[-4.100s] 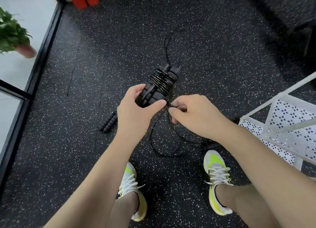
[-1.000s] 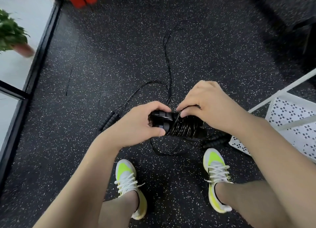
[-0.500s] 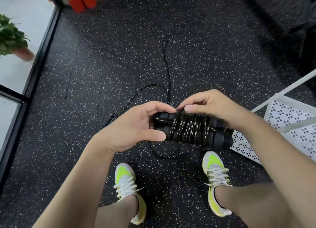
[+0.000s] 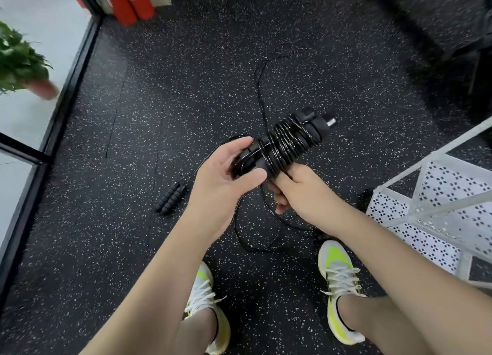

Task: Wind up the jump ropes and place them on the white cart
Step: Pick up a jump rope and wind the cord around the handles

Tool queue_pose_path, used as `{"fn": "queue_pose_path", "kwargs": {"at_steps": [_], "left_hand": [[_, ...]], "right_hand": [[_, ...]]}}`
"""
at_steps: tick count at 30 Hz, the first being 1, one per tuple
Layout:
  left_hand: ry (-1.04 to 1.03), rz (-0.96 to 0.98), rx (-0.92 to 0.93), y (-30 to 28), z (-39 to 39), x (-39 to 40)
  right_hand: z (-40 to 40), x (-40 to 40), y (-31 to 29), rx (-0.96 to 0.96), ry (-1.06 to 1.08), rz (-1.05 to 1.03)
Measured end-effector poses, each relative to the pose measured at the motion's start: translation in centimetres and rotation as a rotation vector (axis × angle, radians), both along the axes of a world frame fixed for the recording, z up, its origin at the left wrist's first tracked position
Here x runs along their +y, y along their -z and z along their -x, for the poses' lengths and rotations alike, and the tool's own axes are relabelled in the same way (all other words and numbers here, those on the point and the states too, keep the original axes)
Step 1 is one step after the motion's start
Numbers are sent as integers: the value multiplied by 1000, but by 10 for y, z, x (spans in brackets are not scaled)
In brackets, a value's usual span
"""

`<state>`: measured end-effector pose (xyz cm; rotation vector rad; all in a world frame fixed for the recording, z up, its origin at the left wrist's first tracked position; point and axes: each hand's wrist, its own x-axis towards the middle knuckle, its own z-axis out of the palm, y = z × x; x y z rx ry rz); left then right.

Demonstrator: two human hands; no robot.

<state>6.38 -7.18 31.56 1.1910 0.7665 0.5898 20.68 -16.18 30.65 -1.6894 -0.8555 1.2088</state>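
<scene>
A black jump rope (image 4: 286,141), its cord wound around its two handles, points up and to the right in front of me. My left hand (image 4: 226,176) grips the bundle's near end. My right hand (image 4: 300,192) touches the bundle from below, fingers curled under it. A second jump rope lies on the floor: its paired black handles (image 4: 169,201) rest at the left, and its thin cord (image 4: 259,88) loops across the floor and runs away from me. The white cart (image 4: 436,195) with perforated shelves stands at the right.
Dark speckled rubber flooring covers the room. A glass wall with a black frame (image 4: 53,123) runs along the left, a potted plant (image 4: 18,64) behind it. Red cylinders (image 4: 127,0) stand at the far wall. My two feet in white and yellow shoes (image 4: 340,282) are below.
The wound bundle has turned from lying sideways to pointing up and right. My right hand has moved from on top of it to beneath its near end. My left hand keeps its grip.
</scene>
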Motion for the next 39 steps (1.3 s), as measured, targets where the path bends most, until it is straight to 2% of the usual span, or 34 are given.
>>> {"fn": "queue_pose_path", "kwargs": {"at_steps": [5, 14, 18, 22, 24, 29, 33, 35, 39], "left_hand": [[-94, -119, 118, 7, -4, -3], [-4, -468, 480, 1, -3, -10], [-14, -472, 517, -3, -2, -8], [-46, -476, 535, 2, 1, -6], [-60, -420, 509, 1, 1, -6], [-110, -342, 484, 1, 0, -6], [-143, -296, 473, 1, -3, -7], [-149, -287, 458, 2, -4, -6], [-180, -286, 423, 3, -7, -4]], "right_hand": [[6, -2, -3, -39, -32, 80], [5, -3, -14, 250, -23, 120], [-3, -4, -18, 401, -106, 63], [-10, -8, -16, 370, -227, 17], [-11, -9, -16, 288, -226, 1], [-11, -13, -19, -388, -259, 28], [-10, -14, -25, -702, -267, -97], [-12, -16, -27, -757, -243, -174], [-11, -22, -30, -651, -308, -174]]}}
